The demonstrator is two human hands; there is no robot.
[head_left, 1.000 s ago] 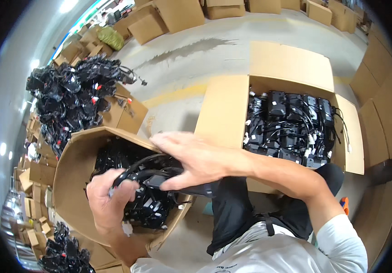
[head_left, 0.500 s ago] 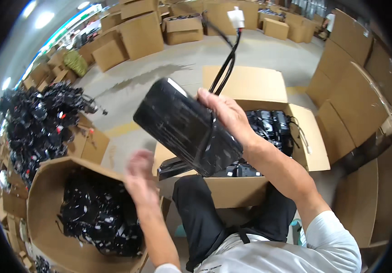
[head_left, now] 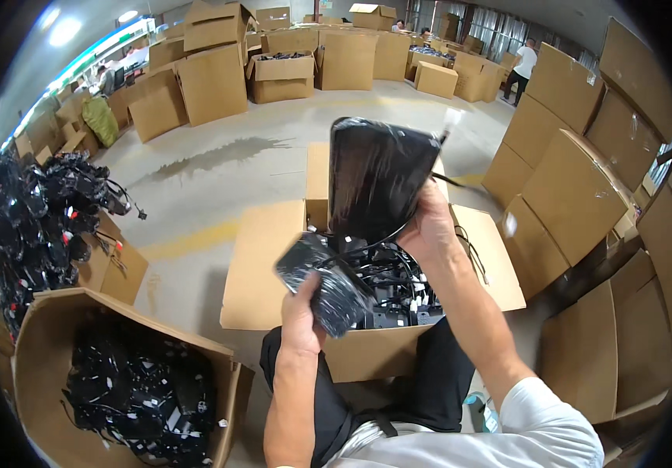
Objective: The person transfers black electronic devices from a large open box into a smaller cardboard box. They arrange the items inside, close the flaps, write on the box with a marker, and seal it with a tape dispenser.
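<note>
My right hand (head_left: 428, 222) is closed on the lower right edge of a large flat black casing (head_left: 376, 175) with rounded corners and glossy film over it. A black cable (head_left: 453, 182) sticks out past this hand, and a blurred pale connector shows near the casing's top right corner. Below and to the left, my left hand (head_left: 303, 318) grips a smaller black block (head_left: 327, 285) in wrinkled clear film. A dark cord passes between the two pieces; whether it joins them I cannot tell. Underneath, an open cardboard box (head_left: 375, 355) between my knees contains black parts and cables.
At my left stands a deep carton (head_left: 39, 374) holding many black parts with white bits. Behind it rises a heap of black cabled parts (head_left: 35, 226). Stacked cartons (head_left: 554, 187) line the right side. Farther back are more boxes (head_left: 348, 61) and a person in white (head_left: 523, 62).
My left hand, blurred and empty before, has moved right and now grips the smaller block. My right hand has turned the large casing more upright. The whole view has shifted.
</note>
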